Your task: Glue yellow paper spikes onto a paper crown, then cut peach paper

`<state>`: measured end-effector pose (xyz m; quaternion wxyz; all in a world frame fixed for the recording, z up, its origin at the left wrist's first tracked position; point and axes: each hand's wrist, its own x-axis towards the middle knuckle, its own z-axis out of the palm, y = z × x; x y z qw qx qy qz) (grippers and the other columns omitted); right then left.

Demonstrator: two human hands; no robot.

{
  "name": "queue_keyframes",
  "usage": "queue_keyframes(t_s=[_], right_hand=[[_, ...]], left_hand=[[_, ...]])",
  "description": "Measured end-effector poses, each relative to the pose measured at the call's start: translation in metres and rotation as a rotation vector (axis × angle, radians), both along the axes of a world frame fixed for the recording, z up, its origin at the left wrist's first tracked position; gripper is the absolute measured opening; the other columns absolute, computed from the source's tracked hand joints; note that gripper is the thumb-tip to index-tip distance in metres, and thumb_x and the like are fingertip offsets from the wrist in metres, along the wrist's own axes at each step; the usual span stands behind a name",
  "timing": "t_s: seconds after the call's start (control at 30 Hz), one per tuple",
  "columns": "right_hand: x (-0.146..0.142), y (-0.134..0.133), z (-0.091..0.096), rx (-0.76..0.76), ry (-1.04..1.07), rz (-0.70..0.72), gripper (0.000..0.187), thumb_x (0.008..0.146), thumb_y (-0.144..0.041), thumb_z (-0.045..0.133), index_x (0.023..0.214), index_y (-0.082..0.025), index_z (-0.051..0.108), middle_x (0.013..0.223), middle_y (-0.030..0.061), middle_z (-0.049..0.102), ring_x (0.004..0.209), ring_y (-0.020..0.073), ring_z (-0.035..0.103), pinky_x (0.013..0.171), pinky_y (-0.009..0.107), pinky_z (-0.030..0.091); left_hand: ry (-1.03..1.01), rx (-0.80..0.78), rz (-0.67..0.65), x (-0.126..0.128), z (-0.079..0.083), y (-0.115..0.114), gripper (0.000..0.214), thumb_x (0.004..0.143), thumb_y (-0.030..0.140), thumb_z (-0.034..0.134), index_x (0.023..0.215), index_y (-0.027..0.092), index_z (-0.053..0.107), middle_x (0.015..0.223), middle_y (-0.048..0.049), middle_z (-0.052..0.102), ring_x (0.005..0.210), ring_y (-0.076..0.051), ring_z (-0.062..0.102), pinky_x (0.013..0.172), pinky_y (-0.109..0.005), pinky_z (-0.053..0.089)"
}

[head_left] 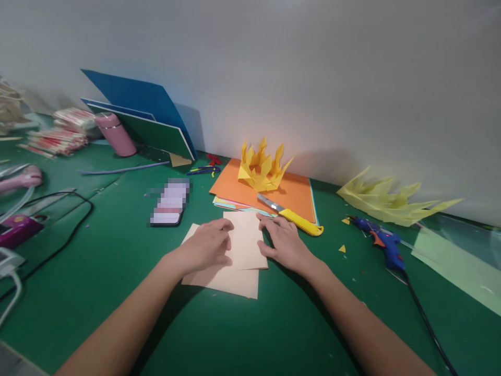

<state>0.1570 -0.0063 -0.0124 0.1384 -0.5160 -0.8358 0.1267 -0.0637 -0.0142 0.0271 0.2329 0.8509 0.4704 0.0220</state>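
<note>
A pale peach sheet of paper (246, 245) lies flat in front of me, overlapping another peach sheet (230, 282) beneath it. My left hand (207, 244) rests at the upper sheet's left side, fingers bent and apart from the thumb. At the right edge of that sheet, my right hand (285, 241) touches it with fingers loosely spread. Neither hand grips anything visible. Just behind the right hand lies a yellow utility knife (299, 220) with its blade out, partly on a stack of coloured paper (225, 183).
A yellow folded-paper crown (263, 167) stands on the stack. To the right are a lighter yellow paper piece (391, 196) and a corded blue glue gun (381, 241). On the left are a phone (171, 201), a pink bottle (116, 134) and a black cable (78, 230).
</note>
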Motion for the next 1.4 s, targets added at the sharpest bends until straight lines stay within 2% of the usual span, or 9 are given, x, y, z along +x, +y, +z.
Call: queue_keyframes(t_s=[0.4,0.67,0.73,0.8,0.9,1.0,1.13,1.27,1.4], right_hand=[[0.016,-0.005,0.003,-0.133,0.032,0.067,0.031,0.083,-0.039,0.057,0.11,-0.026,0.052,0.144,0.0046,0.042,0.124,0.0282,0.039,0.094,0.05,0.035],[0.024,-0.017,0.008,-0.278,0.056,0.138,0.074,0.063,-0.054,0.073,0.126,-0.027,0.047,0.151,0.0084,0.028,0.137,0.0337,0.023,0.105,0.056,0.024],[0.026,-0.021,0.003,-0.231,0.102,0.158,0.08,0.06,-0.058,0.073,0.128,-0.027,0.046,0.149,0.0094,0.032,0.136,0.0347,0.024,0.105,0.056,0.024],[0.028,-0.022,-0.003,-0.095,0.198,0.122,0.068,0.068,-0.056,0.069,0.125,-0.027,0.049,0.143,0.0088,0.042,0.132,0.0321,0.034,0.104,0.054,0.029],[0.032,-0.016,-0.011,0.217,0.299,-0.043,0.041,0.084,-0.043,0.054,0.12,-0.024,0.051,0.132,0.0104,0.053,0.122,0.0273,0.047,0.1,0.048,0.035],[0.039,-0.007,-0.017,0.412,0.197,-0.185,0.036,0.087,-0.031,0.047,0.12,-0.017,0.051,0.128,0.0158,0.055,0.117,0.0295,0.05,0.096,0.048,0.038],[0.048,0.002,-0.025,0.439,0.066,-0.245,0.037,0.086,-0.022,0.044,0.122,-0.015,0.05,0.116,0.0156,0.062,0.105,0.0307,0.056,0.089,0.049,0.041],[0.051,0.004,-0.029,0.428,0.049,-0.257,0.04,0.084,-0.016,0.04,0.123,-0.012,0.05,0.103,0.0162,0.063,0.092,0.0294,0.059,0.078,0.044,0.046],[0.048,0.001,-0.029,0.429,0.089,-0.28,0.041,0.081,-0.015,0.04,0.12,-0.012,0.053,0.098,0.0154,0.06,0.087,0.0274,0.059,0.073,0.04,0.049]], left_hand=[[0.061,-0.009,0.019,0.003,0.004,-0.001,0.014,0.07,0.023,0.069,0.079,0.017,0.06,0.127,-0.0084,0.051,0.114,-0.027,0.05,0.092,-0.039,0.037],[0.074,-0.012,0.032,0.002,0.003,-0.002,0.017,0.07,0.029,0.071,0.077,0.018,0.06,0.13,-0.0078,0.05,0.119,-0.028,0.047,0.098,-0.045,0.031],[0.054,-0.002,0.011,0.0,0.002,-0.002,0.016,0.071,0.029,0.069,0.079,0.018,0.06,0.131,-0.0087,0.05,0.122,-0.029,0.045,0.1,-0.048,0.03],[0.013,0.031,-0.067,-0.003,0.001,-0.002,0.014,0.074,0.026,0.065,0.085,0.02,0.06,0.135,-0.0089,0.048,0.129,-0.029,0.037,0.103,-0.049,0.028],[-0.046,0.047,-0.273,-0.004,-0.001,-0.002,0.023,0.084,0.016,0.049,0.103,0.023,0.058,0.145,-0.0043,0.039,0.14,-0.026,0.019,0.109,-0.049,0.02],[-0.029,-0.018,-0.376,-0.002,-0.002,-0.003,0.038,0.09,0.012,0.034,0.121,0.026,0.051,0.151,-0.0013,0.031,0.141,-0.023,0.015,0.112,-0.046,0.017],[-0.005,0.023,-0.339,0.001,-0.001,-0.005,0.04,0.084,0.032,0.055,0.123,0.024,0.049,0.145,-0.0086,0.039,0.134,-0.028,0.03,0.106,-0.043,0.028],[0.031,0.113,-0.242,0.002,0.0,-0.008,0.063,0.069,0.055,0.067,0.121,0.023,0.05,0.122,-0.0105,0.054,0.113,-0.032,0.047,0.094,-0.045,0.036],[0.061,0.149,-0.284,0.001,-0.008,-0.007,0.076,0.059,0.065,0.069,0.118,0.022,0.052,0.13,-0.0131,0.047,0.123,-0.038,0.036,0.098,-0.05,0.03]])
